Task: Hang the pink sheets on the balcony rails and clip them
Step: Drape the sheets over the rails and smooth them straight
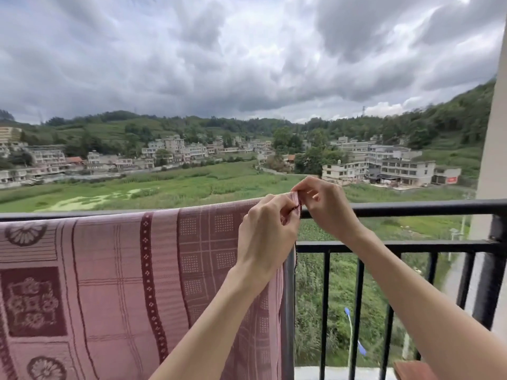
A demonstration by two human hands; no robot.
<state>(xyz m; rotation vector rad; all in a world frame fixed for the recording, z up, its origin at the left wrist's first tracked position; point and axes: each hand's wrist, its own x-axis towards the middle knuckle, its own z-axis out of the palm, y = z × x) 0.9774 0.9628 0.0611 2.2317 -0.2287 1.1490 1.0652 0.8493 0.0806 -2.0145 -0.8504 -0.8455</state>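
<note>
A pink sheet (115, 270) with dark red woven patterns hangs over the black balcony rail (411, 207), covering its left part and reaching down past the frame's bottom. My left hand (267, 231) and my right hand (326, 207) meet at the sheet's upper right corner on the rail. Both pinch that corner's edge between fingers and thumb, lifting a small fold of it just above the rail. A dark bit shows between the fingers; I cannot tell whether it is a clip or the sheet's trim.
To the right of the sheet the rail and its vertical bars (356, 311) are bare. A pale wall pillar (491, 160) stands at the far right. A reddish object (411, 370) lies at the bottom right. Beyond lie fields and buildings far below.
</note>
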